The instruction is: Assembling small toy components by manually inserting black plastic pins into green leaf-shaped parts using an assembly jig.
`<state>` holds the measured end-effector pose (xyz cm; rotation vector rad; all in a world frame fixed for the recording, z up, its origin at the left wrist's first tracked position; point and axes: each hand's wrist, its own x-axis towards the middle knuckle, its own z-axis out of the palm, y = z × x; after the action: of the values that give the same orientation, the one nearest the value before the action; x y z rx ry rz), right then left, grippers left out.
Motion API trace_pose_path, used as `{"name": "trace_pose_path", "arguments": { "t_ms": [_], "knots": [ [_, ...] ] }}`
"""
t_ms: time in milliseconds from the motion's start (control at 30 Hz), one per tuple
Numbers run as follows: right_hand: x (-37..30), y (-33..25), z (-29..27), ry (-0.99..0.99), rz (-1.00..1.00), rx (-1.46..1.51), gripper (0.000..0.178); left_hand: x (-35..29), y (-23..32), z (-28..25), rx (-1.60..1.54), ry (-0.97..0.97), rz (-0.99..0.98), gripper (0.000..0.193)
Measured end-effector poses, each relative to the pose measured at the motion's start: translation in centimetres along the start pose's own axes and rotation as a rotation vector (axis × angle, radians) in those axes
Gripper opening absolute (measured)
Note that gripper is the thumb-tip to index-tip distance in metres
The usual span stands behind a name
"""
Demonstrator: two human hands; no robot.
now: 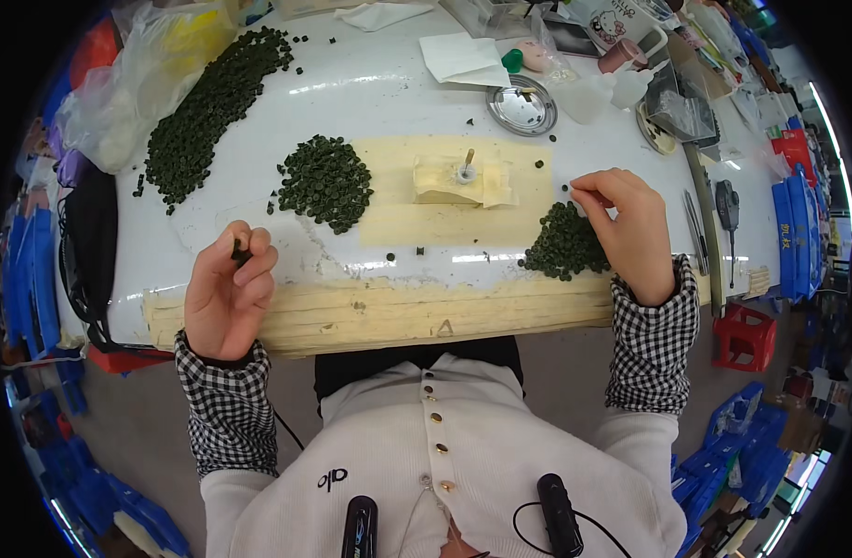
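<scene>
My left hand [229, 296] is raised over the table's near left edge. Its fingers curl around a small dark green part [242, 252]. My right hand [628, 226] hovers at the right with thumb and forefinger pinched together. A tiny dark piece [565, 188] shows right by those fingertips; I cannot tell if it is gripped. Beneath this hand lies a heap of small round dark green parts [565, 244]. Between the hands, a tape-covered block [444, 184] with an upright metal pin [469, 160] rests on a beige-taped patch [389, 219].
A middle-left pile [323, 183] and a larger far-left pile [217, 107] hold similar dark green parts. A round metal dish [521, 105], white tissue [461, 60] and plastic bags [142, 84] lie farther back. Tweezers [695, 231] and a screwdriver [727, 206] lie at the right.
</scene>
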<state>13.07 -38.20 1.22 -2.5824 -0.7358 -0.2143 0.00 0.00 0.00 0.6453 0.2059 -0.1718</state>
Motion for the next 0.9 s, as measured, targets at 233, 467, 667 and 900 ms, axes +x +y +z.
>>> {"name": "trace_pose_path", "arguments": {
  "t_ms": [233, 467, 667, 900],
  "knots": [
    [1.0, 0.4, 0.8, -0.048, -0.11, -0.026, 0.006, 1.8, -2.8, 2.7, -0.039, 0.006, -0.064, 0.012],
    [0.5, -3.0, -1.9, 0.053, 0.035, 0.219, 0.003, 3.1, -4.7, 4.7, 0.085, 0.028, -0.08, 0.017],
    [-1.1, -6.2, -5.6, 0.295, -0.127, 0.331, 0.019, 3.9, -5.4, 6.0, 0.181, -0.014, -0.14, 0.021],
    [-0.4, -7.8, -3.5, 0.154, -0.026, 1.004, 0.018, 4.2, -5.4, 7.9, 0.212, -0.032, -0.139, 0.027]
  ]
}}
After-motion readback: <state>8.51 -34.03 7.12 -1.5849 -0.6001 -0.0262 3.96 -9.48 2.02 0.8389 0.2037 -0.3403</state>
